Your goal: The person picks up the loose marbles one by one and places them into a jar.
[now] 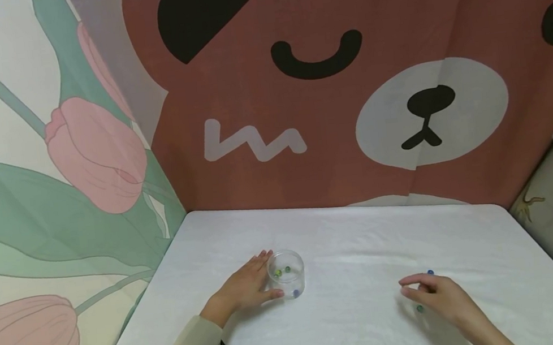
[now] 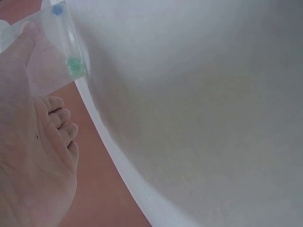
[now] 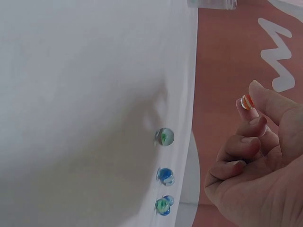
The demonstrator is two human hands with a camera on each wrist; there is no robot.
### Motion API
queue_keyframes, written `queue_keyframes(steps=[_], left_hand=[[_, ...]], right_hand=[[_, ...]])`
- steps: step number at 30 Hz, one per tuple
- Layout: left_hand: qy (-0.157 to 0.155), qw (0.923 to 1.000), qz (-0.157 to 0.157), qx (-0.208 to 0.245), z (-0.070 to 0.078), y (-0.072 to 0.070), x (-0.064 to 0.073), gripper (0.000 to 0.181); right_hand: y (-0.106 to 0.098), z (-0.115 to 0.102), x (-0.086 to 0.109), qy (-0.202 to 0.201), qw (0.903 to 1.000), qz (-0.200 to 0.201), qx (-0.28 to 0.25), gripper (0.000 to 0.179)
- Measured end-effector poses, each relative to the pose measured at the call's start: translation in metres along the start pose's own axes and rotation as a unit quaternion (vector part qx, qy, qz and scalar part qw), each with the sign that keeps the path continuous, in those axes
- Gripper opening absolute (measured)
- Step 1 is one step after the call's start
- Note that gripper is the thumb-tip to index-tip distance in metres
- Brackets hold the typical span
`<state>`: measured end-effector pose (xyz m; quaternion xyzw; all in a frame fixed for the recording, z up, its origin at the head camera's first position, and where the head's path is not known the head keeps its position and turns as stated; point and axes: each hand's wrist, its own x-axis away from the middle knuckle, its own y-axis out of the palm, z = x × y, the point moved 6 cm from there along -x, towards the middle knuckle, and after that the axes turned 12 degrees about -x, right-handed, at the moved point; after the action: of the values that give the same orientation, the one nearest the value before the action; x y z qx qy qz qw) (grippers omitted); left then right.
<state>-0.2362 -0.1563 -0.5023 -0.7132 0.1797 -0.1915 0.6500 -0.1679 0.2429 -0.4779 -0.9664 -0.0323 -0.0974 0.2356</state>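
Observation:
A clear round plastic container (image 1: 296,281) stands on the white table, with several green and blue marbles at its bottom. My left hand (image 1: 248,283) holds it from the left, thumb at the front and fingers along the back. In the left wrist view, the thumb lies against the container's wall (image 2: 47,56), with a blue marble (image 2: 57,9) and green ones (image 2: 75,66) inside. Above the table on the right, my right hand (image 1: 444,297) pinches an orange-and-white striped marble (image 3: 246,101) between thumb and index fingertip; the other fingers are curled.
Beneath and beside the right hand lie a blue marble (image 1: 430,272) and a green one (image 1: 419,309). The right wrist view shows several marbles in a row, including a green-streaked clear one (image 3: 164,136). A bear-print cloth (image 1: 330,149) hangs behind the white table (image 1: 355,323).

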Motion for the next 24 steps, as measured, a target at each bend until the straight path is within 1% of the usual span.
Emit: queue_keyframes(steps=[4, 6, 11, 15, 24], left_hand=[[-0.004, 1.0, -0.002, -0.002, -0.001, 0.002, -0.001, 0.101], [-0.005, 1.0, -0.002, 0.0, -0.001, 0.002, -0.001, 0.101], [-0.003, 1.0, 0.001, 0.007, -0.001, 0.002, -0.001, 0.1], [-0.003, 1.0, 0.004, 0.008, -0.001, 0.002, -0.001, 0.1], [-0.003, 0.9999, 0.006, 0.008, 0.0, 0.001, 0.0, 0.101]], right_hand=[[0.002, -0.007, 0.0, -0.031, 0.9995, -0.002, 0.006, 0.041], [0.004, -0.01, 0.0, -0.038, 0.9993, -0.006, 0.003, 0.041], [0.01, -0.014, -0.004, -0.027, 0.9991, -0.019, -0.026, 0.046], [0.016, -0.019, -0.006, -0.036, 0.9984, -0.025, -0.035, 0.043], [0.029, -0.035, -0.01, -0.059, 0.9977, -0.019, -0.027, 0.038]])
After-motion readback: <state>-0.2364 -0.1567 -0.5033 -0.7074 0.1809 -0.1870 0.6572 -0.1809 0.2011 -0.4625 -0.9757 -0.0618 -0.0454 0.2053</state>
